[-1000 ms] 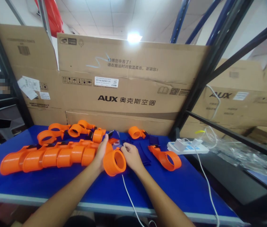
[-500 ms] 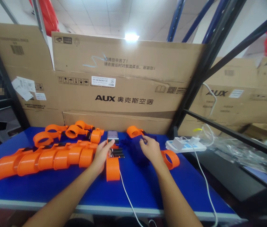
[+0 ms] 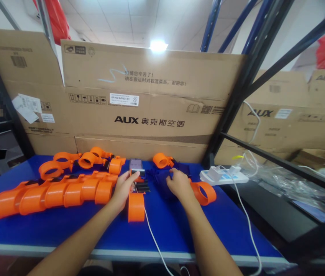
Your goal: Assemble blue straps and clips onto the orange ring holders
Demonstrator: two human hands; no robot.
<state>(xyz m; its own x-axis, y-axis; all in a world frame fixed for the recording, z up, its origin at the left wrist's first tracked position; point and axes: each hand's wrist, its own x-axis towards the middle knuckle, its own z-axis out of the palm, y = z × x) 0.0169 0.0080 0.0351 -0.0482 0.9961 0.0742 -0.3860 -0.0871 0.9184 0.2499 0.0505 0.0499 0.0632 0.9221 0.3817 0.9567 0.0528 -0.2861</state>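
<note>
My left hand (image 3: 124, 188) is closed around the handle part of an orange tape dispenser (image 3: 136, 207), whose wide ring points toward me and whose black strips stick out to the right. Just behind it lies a phone (image 3: 135, 165), screen up. My right hand (image 3: 179, 183) has curled fingers pinching a crumpled dark blue bag (image 3: 159, 186); the fingertips are partly hidden. Beside that wrist lies another orange dispenser (image 3: 204, 193), and one more orange dispenser (image 3: 162, 160) sits behind the bag.
A nested row of orange dispensers (image 3: 73, 193) lies at left, with several loose ones (image 3: 61, 163) behind. A white power strip (image 3: 224, 176) stands at the right, and its cable (image 3: 247, 214) runs over the table edge. Cardboard (image 3: 151, 103) walls the back; a black post (image 3: 228, 107) rises at right.
My right hand has shifted slightly left and down over the blue bag. My left hand keeps its hold on the dispenser. The whole view has drifted a little.
</note>
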